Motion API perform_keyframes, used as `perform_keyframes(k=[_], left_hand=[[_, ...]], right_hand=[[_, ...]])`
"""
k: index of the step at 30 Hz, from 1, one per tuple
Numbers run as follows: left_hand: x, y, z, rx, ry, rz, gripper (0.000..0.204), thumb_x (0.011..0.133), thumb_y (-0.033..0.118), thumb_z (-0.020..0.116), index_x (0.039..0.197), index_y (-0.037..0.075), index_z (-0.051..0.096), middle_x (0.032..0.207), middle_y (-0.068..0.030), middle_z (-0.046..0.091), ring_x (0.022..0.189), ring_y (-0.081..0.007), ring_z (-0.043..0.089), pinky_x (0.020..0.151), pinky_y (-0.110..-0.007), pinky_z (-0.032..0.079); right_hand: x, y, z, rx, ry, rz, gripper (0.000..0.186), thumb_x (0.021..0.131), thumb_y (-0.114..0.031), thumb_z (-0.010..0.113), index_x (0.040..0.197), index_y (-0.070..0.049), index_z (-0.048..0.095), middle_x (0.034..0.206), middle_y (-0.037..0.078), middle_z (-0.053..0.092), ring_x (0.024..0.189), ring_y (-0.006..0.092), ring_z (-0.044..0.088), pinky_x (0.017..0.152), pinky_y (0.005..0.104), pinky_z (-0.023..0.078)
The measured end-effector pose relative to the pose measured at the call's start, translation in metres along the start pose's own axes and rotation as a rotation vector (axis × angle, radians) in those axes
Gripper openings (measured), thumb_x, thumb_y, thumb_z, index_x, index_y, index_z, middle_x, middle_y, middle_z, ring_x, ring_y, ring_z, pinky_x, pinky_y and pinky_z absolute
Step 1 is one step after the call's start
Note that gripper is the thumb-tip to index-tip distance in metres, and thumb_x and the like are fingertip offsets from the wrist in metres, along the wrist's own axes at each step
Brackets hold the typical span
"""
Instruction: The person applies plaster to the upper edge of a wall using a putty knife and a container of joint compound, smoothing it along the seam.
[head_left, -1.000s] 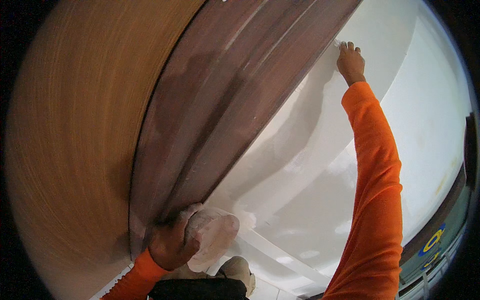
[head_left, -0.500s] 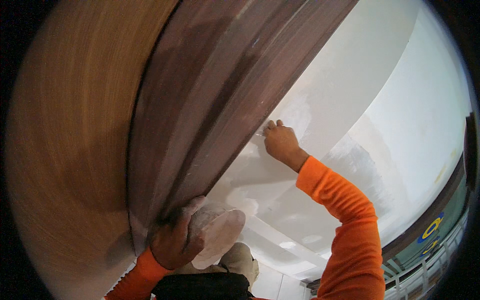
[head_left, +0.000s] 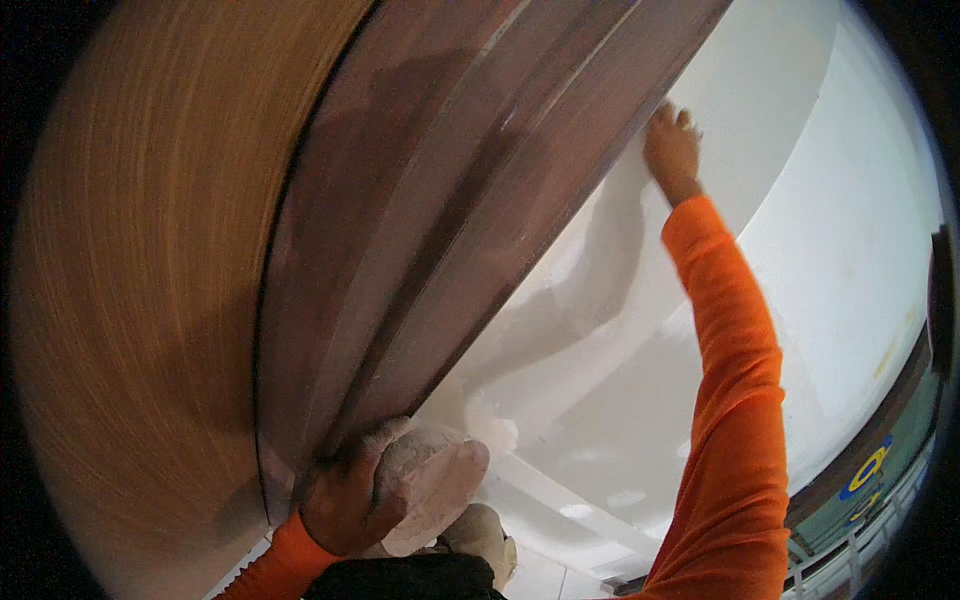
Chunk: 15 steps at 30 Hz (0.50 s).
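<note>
My left hand (head_left: 345, 495) grips a pale, dusty, rounded container (head_left: 435, 485) crusted with a pinkish-white material, near the lower end of a dark brown wooden frame (head_left: 475, 170). My right hand (head_left: 672, 145), on an outstretched arm in an orange sleeve, is up at the white wall (head_left: 760, 300) just beside the frame's edge. Its fingers are curled round something small and pale that I cannot make out. Smoother patches and smears show on the wall below that hand, along with the arm's shadow.
A light brown wood-grain panel (head_left: 140, 280) fills the left side. At the bottom are my clothed leg (head_left: 470, 530) and white floor tiles (head_left: 545, 582). At the lower right are a dark edge, a blue-and-yellow sign (head_left: 862, 470) and pale metal rails (head_left: 850, 555).
My right hand moved down along the frame's edge half a second ago and is now back up, slightly below where it was a second ago. My left hand stays low with the container.
</note>
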<state>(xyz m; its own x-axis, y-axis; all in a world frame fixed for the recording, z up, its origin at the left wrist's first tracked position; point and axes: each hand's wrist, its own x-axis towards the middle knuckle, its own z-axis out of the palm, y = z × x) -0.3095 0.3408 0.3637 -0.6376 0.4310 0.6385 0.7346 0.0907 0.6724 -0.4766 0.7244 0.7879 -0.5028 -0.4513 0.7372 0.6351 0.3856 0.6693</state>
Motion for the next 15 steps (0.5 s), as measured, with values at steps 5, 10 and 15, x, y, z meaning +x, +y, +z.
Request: perform_keyframes(k=[5, 10, 15], left_hand=[[0.000, -0.002, 0.000, -0.059, -0.008, -0.024, 0.059, 0.089, 0.030, 0.049, 0.140, 0.002, 0.035, 0.126, -0.0294, 0.053, 0.108, -0.0457, 0.059, 0.098, -0.046, 0.045], [-0.001, 0.002, -0.005, -0.042, 0.013, -0.038, 0.060, 0.091, 0.035, 0.048, 0.139, 0.003, 0.035, 0.123, -0.0291, 0.055, 0.104, -0.0460, 0.061, 0.096, -0.047, 0.046], [0.002, 0.006, 0.002, -0.061, 0.064, -0.011, 0.060, 0.092, 0.040, 0.047, 0.138, 0.003, 0.037, 0.119, -0.0276, 0.058, 0.101, -0.0446, 0.063, 0.092, -0.047, 0.049]], right_hand=[[-0.125, -0.092, -0.019, 0.241, -0.127, -0.228, 0.040, 0.085, -0.012, 0.051, 0.123, 0.000, 0.055, 0.134, 0.023, 0.044, 0.116, 0.0431, 0.048, 0.093, 0.0657, 0.040], [-0.103, -0.079, -0.079, 0.469, -0.324, -0.128, 0.031, 0.089, -0.016, 0.050, 0.115, 0.000, 0.055, 0.117, 0.017, 0.054, 0.108, 0.0362, 0.055, 0.073, 0.0538, 0.053], [0.034, 0.056, -0.034, 0.191, 0.088, 0.149, 0.035, 0.086, -0.015, 0.051, 0.120, -0.014, 0.058, 0.112, 0.013, 0.057, 0.105, 0.0357, 0.056, 0.078, 0.0462, 0.057]])
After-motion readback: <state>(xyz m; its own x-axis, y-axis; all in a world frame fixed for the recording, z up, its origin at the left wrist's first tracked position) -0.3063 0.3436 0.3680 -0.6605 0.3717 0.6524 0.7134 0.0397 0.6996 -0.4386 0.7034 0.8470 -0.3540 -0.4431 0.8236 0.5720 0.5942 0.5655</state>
